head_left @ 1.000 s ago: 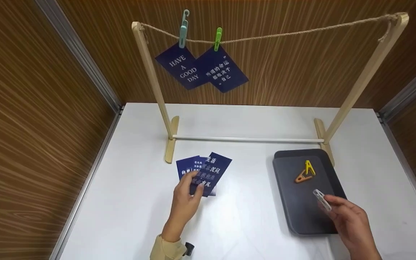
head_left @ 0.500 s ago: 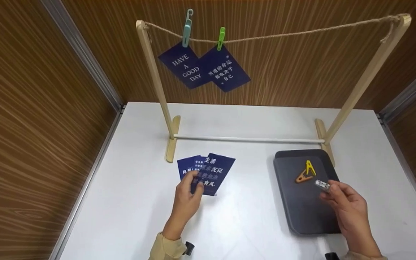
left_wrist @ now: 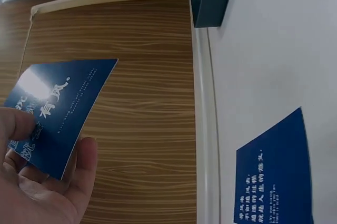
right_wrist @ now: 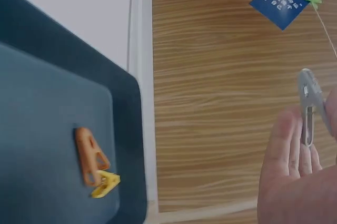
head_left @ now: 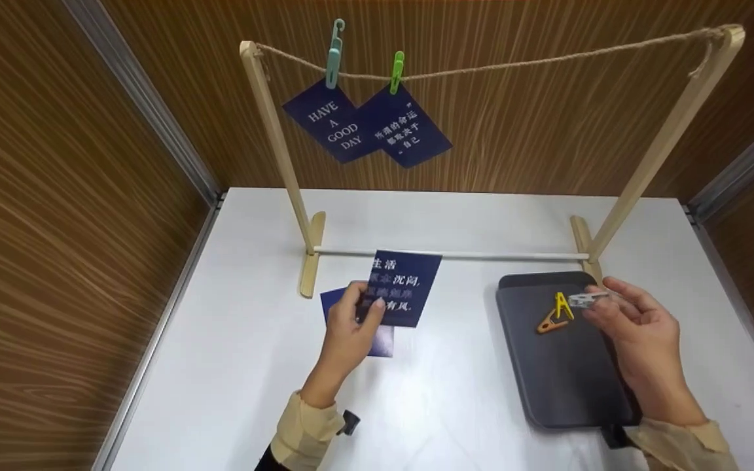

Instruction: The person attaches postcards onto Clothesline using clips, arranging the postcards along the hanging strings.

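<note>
My left hand (head_left: 349, 327) pinches a dark blue card (head_left: 410, 288) with white Chinese lettering, thumb in front and fingers behind. In the left wrist view the card (left_wrist: 73, 92) stands up off the table, tilted. Below it, partly hidden by the hand, more blue cards (left_wrist: 276, 174) lie on the table. My right hand (head_left: 645, 347) holds a clear grey clothespin (head_left: 585, 300) between thumb and fingers, above the dark tray (head_left: 534, 392). An orange clothespin (right_wrist: 88, 155) and a yellow clothespin (right_wrist: 107, 184) lie together in the tray.
A wooden stand (head_left: 277, 144) carries a sagging twine line (head_left: 514, 65). Two blue cards hang from it, one on a teal clothespin (head_left: 333, 62), the other on a green clothespin (head_left: 396, 72). A white bar (head_left: 482, 256) joins the stand's feet. Wood-grain walls enclose the table.
My left hand has lifted the top card off the others and moved it up and right. The right hand has moved forward over the tray, turning the clear clothespin.
</note>
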Tool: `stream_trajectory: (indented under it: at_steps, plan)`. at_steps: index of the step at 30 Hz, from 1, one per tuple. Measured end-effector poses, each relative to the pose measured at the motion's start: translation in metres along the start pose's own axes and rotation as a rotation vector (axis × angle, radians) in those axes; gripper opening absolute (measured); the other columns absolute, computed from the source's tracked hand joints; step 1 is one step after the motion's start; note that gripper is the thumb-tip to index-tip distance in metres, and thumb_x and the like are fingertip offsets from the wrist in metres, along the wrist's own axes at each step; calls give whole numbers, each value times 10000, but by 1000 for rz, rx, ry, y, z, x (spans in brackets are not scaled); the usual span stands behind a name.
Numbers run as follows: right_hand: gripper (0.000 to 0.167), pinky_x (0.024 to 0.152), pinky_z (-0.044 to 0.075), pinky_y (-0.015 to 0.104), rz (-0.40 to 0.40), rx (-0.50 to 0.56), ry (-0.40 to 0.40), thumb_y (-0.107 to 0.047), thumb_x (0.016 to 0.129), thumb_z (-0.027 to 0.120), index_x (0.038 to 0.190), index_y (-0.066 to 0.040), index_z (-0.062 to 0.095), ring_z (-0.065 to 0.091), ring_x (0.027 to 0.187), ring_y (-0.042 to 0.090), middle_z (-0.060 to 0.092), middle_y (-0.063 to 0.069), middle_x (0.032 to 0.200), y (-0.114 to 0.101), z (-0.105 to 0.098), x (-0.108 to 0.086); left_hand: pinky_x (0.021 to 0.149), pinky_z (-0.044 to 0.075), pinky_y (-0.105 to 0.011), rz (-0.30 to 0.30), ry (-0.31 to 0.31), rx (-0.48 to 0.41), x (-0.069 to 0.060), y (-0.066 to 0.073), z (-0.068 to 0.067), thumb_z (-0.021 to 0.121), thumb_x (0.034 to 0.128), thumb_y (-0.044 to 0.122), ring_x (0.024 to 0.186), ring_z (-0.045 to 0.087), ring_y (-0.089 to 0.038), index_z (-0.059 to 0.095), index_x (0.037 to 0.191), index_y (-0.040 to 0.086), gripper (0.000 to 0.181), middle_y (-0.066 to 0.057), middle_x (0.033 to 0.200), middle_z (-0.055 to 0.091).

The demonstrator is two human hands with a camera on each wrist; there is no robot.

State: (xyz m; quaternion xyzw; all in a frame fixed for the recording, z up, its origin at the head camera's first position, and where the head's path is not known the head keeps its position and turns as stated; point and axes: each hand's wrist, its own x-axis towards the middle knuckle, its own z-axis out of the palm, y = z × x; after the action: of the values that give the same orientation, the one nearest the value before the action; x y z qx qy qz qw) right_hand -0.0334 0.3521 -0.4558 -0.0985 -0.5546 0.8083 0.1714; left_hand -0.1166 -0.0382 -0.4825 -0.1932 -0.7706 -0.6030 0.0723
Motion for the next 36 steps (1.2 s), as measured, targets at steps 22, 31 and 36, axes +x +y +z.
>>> stream_trajectory:
  at_steps: [22, 31, 36]
  plan:
    - [488, 778, 565, 200, -26, -367, -273, -52, 797, 825, 1224, -47, 590, 692, 957, 148, 721, 52, 1121, -134, 121, 138, 911, 558, -391, -95, -47, -515, 129, 46, 32, 516, 1011, 36, 1068, 669, -245, 483, 1264, 2, 258, -204, 1178, 671]
    - [372, 804, 534, 166, -275, -616, -289, -90, 757, 870, 1061, -52, 661, 642, 900, 120, 654, 14, 1028, -173, 201, 170, 890, 571, -389, -167, 2, -549, 164, 57, 53, 515, 1017, 54, 1074, 684, -262, 502, 1297, -2, 285, -211, 1216, 672]
    - [264, 790, 518, 189, -337, -620, -298, -144, 776, 859, 967, -64, 696, 624, 833, 117, 668, 12, 975, -179, 229, 181, 884, 574, -399, -185, 1, -573, 178, 61, 64, 513, 1020, 47, 1055, 686, -257, 516, 1268, 6, 251, -206, 1203, 674]
